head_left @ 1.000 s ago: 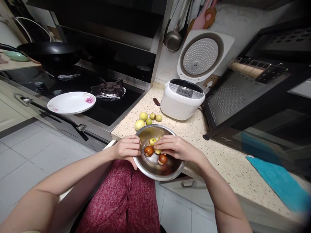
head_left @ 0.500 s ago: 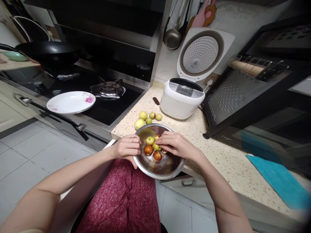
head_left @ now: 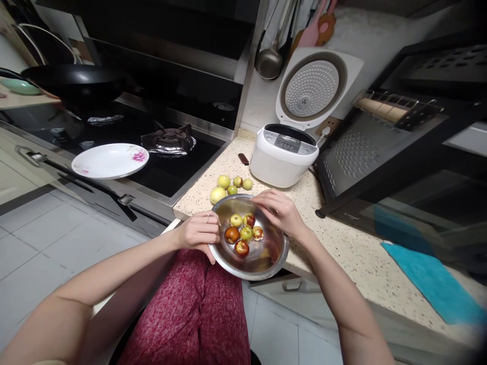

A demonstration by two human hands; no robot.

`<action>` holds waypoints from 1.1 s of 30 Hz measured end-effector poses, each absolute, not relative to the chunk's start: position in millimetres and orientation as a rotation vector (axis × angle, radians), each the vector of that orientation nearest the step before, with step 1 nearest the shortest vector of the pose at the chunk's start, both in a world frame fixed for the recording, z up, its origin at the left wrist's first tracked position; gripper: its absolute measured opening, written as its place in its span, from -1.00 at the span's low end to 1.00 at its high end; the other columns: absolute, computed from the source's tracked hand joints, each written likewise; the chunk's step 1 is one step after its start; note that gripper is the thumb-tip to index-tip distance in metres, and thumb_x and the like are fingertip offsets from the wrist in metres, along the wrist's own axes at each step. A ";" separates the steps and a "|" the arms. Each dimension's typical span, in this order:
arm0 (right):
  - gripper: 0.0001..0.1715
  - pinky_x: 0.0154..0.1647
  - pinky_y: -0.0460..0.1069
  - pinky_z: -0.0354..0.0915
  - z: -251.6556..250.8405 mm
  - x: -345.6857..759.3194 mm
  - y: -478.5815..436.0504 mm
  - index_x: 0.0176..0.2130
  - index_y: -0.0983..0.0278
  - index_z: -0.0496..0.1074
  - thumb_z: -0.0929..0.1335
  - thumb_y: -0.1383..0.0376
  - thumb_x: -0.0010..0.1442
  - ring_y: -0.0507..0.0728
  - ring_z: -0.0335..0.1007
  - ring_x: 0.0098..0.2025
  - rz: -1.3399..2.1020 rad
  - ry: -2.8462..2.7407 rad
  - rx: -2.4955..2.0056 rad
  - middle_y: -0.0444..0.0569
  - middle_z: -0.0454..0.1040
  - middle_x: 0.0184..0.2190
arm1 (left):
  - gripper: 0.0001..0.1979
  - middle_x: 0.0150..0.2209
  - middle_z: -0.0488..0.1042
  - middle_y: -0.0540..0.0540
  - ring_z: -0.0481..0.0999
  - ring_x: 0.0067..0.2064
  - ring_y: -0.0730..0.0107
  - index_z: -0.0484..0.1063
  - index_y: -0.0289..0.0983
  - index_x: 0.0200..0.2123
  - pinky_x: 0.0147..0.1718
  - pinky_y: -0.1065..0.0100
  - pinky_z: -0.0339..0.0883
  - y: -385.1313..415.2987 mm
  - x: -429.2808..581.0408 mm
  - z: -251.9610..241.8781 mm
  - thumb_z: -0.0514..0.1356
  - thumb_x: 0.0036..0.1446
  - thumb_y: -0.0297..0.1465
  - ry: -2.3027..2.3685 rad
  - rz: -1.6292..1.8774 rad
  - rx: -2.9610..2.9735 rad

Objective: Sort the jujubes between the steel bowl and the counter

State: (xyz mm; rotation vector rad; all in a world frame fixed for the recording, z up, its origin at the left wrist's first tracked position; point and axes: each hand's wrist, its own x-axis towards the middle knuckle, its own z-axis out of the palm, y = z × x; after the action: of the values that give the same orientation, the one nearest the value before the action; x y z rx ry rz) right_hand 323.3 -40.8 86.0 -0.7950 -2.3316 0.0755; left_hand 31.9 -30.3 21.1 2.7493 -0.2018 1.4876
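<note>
A round stainless-steel bowl [head_left: 272,248] is tilted over my lap at the counter's edge. My left hand [head_left: 200,230] is closed on its left rim, thumb low outside. Several jujubes [head_left: 242,248], some reddish-brown and some yellow-green, are gathered toward the left inside the bowl. Over the right rim is my right hand [head_left: 279,210], its fingers stretched toward the bowl's far inner edge, apart from the fruit I can see. Its palm side is partly hidden. Several loose green jujubes [head_left: 223,181] lie on the counter just beyond the bowl.
A white rice cooker [head_left: 283,159] with its lid raised stands behind the fruit. Left are a floral plate [head_left: 110,161], a gas burner [head_left: 171,139] and a black wok [head_left: 76,83]. At right are a dark oven-like appliance [head_left: 384,187] and a teal cloth [head_left: 429,284].
My right hand has drawn back from the jujubes to the bowl's upper right rim. The jujubes have shifted slightly and show uncovered. My left hand stays on the rim.
</note>
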 end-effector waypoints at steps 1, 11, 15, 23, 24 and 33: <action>-0.70 0.01 0.23 0.50 84.3 326.4 -36.1 0.05 0.22 0.59 0.31 0.37 0.44 0.24 0.55 -0.04 0.048 -2.275 -0.833 0.07 0.66 -0.09 | -0.54 -0.52 0.50 -0.04 0.54 -0.43 0.39 0.54 -0.28 -0.39 -0.27 0.30 0.52 -30.1 31.8 20.7 0.26 0.28 0.01 -0.200 1.486 2.750; -0.56 0.23 0.23 0.43 40.6 333.3 16.7 0.25 0.23 0.46 0.23 0.32 0.48 0.25 0.48 0.18 -0.104 -2.134 -1.094 0.15 0.55 0.15 | -0.52 -0.53 0.51 -0.05 0.53 -0.46 0.41 0.51 -0.30 -0.44 -0.25 0.31 0.52 -31.7 32.0 23.7 0.20 0.35 -0.04 -0.197 1.500 2.774; -0.50 0.33 0.25 0.35 24.9 325.4 37.0 0.33 0.30 0.36 0.21 0.29 0.49 0.28 0.39 0.28 -0.120 -2.200 -1.156 0.21 0.47 0.24 | -0.53 -0.53 0.50 -0.05 0.50 -0.47 0.41 0.51 -0.30 -0.42 -0.27 0.31 0.52 -33.0 32.3 26.3 0.24 0.30 0.00 -0.193 1.495 2.762; -0.56 0.25 0.28 0.41 19.8 319.3 55.8 0.24 0.33 0.41 0.28 0.22 0.46 0.32 0.46 0.18 -0.083 -2.280 -1.195 0.25 0.54 0.13 | -0.53 -0.53 0.51 -0.06 0.52 -0.46 0.40 0.52 -0.31 -0.40 -0.27 0.31 0.54 -33.4 31.8 25.8 0.25 0.28 0.00 -0.194 1.494 2.746; -0.57 0.24 0.26 0.42 20.5 319.1 54.2 0.23 0.32 0.41 0.29 0.22 0.47 0.31 0.47 0.17 -0.062 -2.276 -1.172 0.24 0.54 0.12 | -0.53 -0.52 0.52 -0.06 0.53 -0.45 0.40 0.53 -0.31 -0.39 -0.26 0.31 0.55 -33.3 31.6 25.8 0.25 0.29 -0.01 -0.195 1.491 2.747; -0.68 0.17 0.16 0.42 29.8 310.7 35.0 0.11 0.26 0.40 0.30 0.16 0.46 0.23 0.50 0.10 0.256 -2.239 -1.026 0.14 0.52 0.10 | -0.55 -0.37 0.67 -0.15 0.72 -0.24 0.25 0.60 -0.35 -0.22 -0.09 0.21 0.67 -29.1 30.3 25.2 0.30 0.25 -0.02 -0.240 1.495 2.714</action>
State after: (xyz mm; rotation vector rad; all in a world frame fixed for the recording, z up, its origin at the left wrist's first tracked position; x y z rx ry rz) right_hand 310.7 35.0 29.8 -1.0256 -2.2389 0.2564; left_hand 30.3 -29.1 25.2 2.7138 -0.2396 1.4945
